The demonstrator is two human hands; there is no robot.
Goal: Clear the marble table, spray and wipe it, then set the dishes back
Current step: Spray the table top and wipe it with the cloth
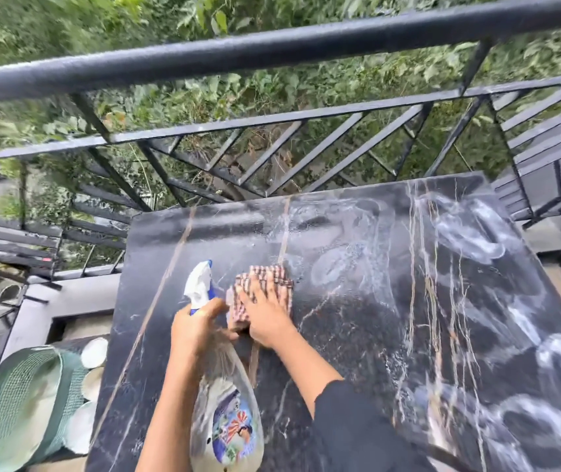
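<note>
Right hand [265,316], fingers flat, is pressing a checked cloth [267,275] across the marble table [357,342], left hand [199,330] gripping the spray bottle [228,420]; overlapping strokes toward the soapy smears [469,233] looking wisest.

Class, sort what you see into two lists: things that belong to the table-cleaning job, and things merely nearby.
Job: marble table, spray bottle in left hand, checked cloth under right hand, white dishes set aside.
Nearby: black railing, green mesh item, foliage.
</note>
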